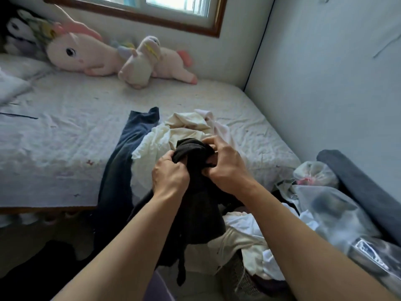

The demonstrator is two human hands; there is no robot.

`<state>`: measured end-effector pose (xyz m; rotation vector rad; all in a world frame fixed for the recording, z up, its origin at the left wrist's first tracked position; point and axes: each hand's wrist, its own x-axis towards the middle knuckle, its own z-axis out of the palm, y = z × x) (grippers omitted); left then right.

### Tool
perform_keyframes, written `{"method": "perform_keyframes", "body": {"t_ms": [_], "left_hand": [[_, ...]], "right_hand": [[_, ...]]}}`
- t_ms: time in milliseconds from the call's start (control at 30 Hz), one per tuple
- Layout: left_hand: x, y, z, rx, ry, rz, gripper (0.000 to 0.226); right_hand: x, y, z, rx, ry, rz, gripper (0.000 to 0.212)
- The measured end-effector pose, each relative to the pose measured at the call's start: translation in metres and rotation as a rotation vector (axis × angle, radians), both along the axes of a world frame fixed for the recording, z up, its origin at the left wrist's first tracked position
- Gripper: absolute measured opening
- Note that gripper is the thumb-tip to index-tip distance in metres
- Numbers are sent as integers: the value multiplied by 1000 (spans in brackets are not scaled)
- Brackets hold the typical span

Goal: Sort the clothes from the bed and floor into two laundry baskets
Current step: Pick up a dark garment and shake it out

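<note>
Both my hands hold up a black garment (195,192) in front of the bed (65,137). My left hand (170,175) grips its upper left part. My right hand (225,165) pinches its bunched top. The cloth hangs down between my forearms. Behind it on the bed lie cream and white clothes (186,127) and dark blue trousers (128,148) that drape over the bed's edge. A woven laundry basket (238,276) at lower right holds white and cream clothes (245,231). More dark clothing (43,263) lies on the floor at lower left.
Pink plush unicorns (91,53) lie along the wall under the window (152,9). Pillows (13,83) sit at the bed's left. Clear plastic bags (332,207) and a dark grey cushion (364,187) crowd the right side by the wall.
</note>
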<state>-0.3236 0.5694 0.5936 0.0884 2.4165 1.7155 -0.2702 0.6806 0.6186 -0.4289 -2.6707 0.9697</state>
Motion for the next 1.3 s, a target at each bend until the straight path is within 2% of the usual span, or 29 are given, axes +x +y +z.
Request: {"method": "perform_keyframes", "body": {"t_ms": [100, 167, 233, 300, 333, 400, 467, 533, 667, 833, 933, 1133, 1233, 1300], "left_hand": [[-2, -5, 41, 162, -22, 23, 30], [-5, -12, 70, 263, -63, 61, 37], [-8, -19, 96, 373, -128, 91, 36], [-11, -27, 123, 447, -180, 96, 30], [-12, -30, 130, 483, -194, 95, 30], [-18, -36, 142, 521, -200, 101, 33], [-23, -42, 145, 514, -220, 118, 39], [-24, -48, 146, 511, -244, 132, 42], [-22, -60, 137, 476, -272, 164, 39], [-19, -81, 127, 380, -248, 170, 42], [-12, -96, 123, 315, -237, 151, 44], [23, -131, 124, 142, -139, 148, 24], [43, -151, 129, 94, -77, 138, 17], [58, -164, 135, 125, -55, 70, 23]], "right_hand": [[4, 8, 0, 45, -158, -97, 51], [5, 15, -1, 128, -251, -148, 42], [8, 23, -7, 158, -346, -208, 31], [10, 27, -8, -25, -323, -255, 8], [13, 28, -7, -144, -262, -275, 5], [17, 25, 13, -414, -87, -345, 20], [18, 21, 39, -748, 61, -375, 19], [18, 17, 67, -875, 160, -369, 16], [8, 8, 111, -708, 321, -407, 10], [1, -20, 156, -655, 443, -310, 18], [-1, -42, 178, -742, 441, -235, 12], [12, -95, 215, -991, 411, 17, 11], [19, -118, 229, -955, 438, 85, 4], [25, -136, 231, -926, 425, 116, 1]]}}
